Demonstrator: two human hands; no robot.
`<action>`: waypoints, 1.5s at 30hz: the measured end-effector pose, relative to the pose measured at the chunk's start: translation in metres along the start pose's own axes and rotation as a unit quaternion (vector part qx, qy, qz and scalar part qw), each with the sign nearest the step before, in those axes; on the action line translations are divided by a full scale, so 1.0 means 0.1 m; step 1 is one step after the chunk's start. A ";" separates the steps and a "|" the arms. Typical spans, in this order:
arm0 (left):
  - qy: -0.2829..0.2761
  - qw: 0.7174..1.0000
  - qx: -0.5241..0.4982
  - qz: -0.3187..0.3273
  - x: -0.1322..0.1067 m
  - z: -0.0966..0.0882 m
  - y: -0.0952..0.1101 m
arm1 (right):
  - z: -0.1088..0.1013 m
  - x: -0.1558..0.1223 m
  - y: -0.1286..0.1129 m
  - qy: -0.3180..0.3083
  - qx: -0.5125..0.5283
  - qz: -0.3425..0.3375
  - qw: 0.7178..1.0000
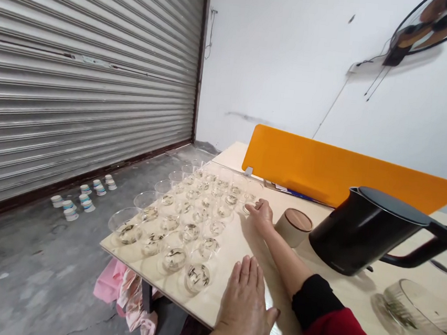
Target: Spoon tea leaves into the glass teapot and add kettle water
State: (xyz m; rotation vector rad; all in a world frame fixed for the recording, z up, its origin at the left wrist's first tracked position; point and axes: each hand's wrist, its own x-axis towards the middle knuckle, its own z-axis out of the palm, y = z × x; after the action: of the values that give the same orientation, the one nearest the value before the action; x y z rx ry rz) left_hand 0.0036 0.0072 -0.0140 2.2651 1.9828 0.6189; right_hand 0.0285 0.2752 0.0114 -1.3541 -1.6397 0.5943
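Note:
Several clear plastic cups [179, 216] stand in rows on the left part of a light wooden table [236, 242], each with a few dark tea leaves at the bottom. My left hand [244, 301] lies flat, palm down, on the table near its front edge, just right of the nearest cup [197, 275]. My right hand [260, 216], sleeve in red and black, reaches forward and its fingertips touch a cup [248, 201] at the far right end of the rows. Neither hand grips anything.
A black electric kettle [371, 232] stands right of my right arm, a round tin with a wooden lid [295, 226] beside it. A glass bowl [415, 312] sits at the right. An orange divider [326, 167] crosses the table. Small cups [82, 196] lie on the floor; pink cloth [124, 289] hangs below.

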 end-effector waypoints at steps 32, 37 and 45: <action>0.018 0.998 0.059 0.021 -0.03 -0.02 -0.03 | -1.71 -1.86 -0.36 -0.116 -0.012 -0.099 0.988; 0.055 0.993 0.095 0.045 -0.09 0.04 -0.06 | -3.04 -2.41 -0.34 0.015 -0.169 -0.067 0.983; 0.049 0.989 0.127 0.065 -0.13 0.11 -0.14 | -4.83 -2.61 0.19 0.146 -0.457 -0.030 0.877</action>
State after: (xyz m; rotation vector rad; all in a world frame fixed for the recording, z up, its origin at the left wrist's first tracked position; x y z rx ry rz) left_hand -0.0067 -0.0006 -0.0314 2.5746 2.0784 0.5230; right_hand 0.4526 -0.0500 0.1409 -1.9108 -1.7488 -0.5073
